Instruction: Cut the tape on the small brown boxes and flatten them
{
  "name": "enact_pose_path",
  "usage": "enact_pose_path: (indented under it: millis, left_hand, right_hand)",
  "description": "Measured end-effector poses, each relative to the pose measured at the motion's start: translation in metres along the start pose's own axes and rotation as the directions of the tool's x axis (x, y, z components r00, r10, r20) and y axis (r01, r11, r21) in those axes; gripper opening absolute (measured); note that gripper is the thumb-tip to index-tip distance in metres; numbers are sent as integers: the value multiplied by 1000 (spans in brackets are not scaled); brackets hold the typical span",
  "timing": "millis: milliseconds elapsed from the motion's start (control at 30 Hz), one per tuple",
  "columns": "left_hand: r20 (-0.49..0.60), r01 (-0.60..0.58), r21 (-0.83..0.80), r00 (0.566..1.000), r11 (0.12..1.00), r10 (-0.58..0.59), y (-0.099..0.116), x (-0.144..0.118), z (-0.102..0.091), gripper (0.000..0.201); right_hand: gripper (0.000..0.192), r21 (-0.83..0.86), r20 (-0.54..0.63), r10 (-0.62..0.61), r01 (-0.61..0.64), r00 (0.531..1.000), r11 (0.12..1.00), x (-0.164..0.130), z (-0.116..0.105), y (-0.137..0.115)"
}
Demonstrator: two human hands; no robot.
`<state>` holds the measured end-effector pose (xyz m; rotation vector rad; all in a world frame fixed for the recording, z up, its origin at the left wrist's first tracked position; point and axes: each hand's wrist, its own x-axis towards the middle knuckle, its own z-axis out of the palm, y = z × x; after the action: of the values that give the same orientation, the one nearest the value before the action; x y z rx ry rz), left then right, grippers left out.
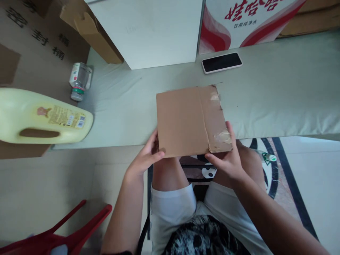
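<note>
Left hand (145, 157) grasping the near left corner of a flat brown cardboard piece (190, 120), thumb on top, fingers under it. Right hand (225, 159) grasping the near right corner of the same cardboard, thumb pressed near a patch of old clear tape. Cardboard held nearly flat, far part lying over the edge of the pale green cloth-covered surface (278, 95), near edge sticking out above the knees. One crease running along the cardboard on its right part, the right edge torn and rough.

Beyond the cardboard, a black phone in a white case (221, 62) lying flat on the surface, apart from the cardboard. Behind it, a white box (151, 32) and a red-and-white printed carton (247, 21). To the left, a small clear plastic bottle with a green ring (79, 80) lying on its side. Further left, a large pale yellow plastic jug with a handle (42, 117), lying on a brown cardboard box with black characters (32, 46). At the bottom left, a red plastic stool (74, 230) on the floor.
</note>
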<state>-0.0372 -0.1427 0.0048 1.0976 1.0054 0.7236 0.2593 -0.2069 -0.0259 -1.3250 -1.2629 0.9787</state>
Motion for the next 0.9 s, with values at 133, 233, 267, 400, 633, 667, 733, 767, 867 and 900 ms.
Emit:
enact_pose_path:
  millis: [133,233,267,400,633,667,733,767,867,900]
  left_hand:
    - [104,-28,152,994,988,12,-6,-2,4,122]
    - [48,-31,313,999,949,17,-11,-1,7,122]
    - [6,-29,347,1000,937,29,-13,-1,7,116]
    - [-84,-44,348,993,937,78,-17,-3,3,94]
    - [-123,-56,191,989,980,80,-21,-5,-5,92]
    - [-140,-64,173,986,983,89,-24,-4,-6,90]
    - [-178,-78,137,979,988,101,-31,-2,-5,85]
    - [-206,-78,113,973,991,100,-35,0,-5,82]
    - [-352,-68,24,933,997,72,-46,7,-4,69]
    - [-399,-70,11,915,998,68,-49,9,-4,65]
  right_hand:
    - [111,33,28,76,-77,997,997,4,-6,6]
    - [88,46,83,87,-91,993,995,4,-11,9]
    - [80,47,112,84,-89,990,995,5,-11,9]
    - [66,-5,210,53,-53,976,999,9,-8,8]
    - [51,-36,213,-6,14,977,999,14,-3,11]
    - [47,-18,210,-13,17,978,1000,15,-3,10]
    - [39,28,222,-17,10,975,1000,15,-3,7]
    - [37,45,231,-9,-2,973,999,16,-3,6]
    - [34,40,212,49,-59,976,997,16,-2,2]
    - [35,32,188,75,-82,979,996,16,-2,0]
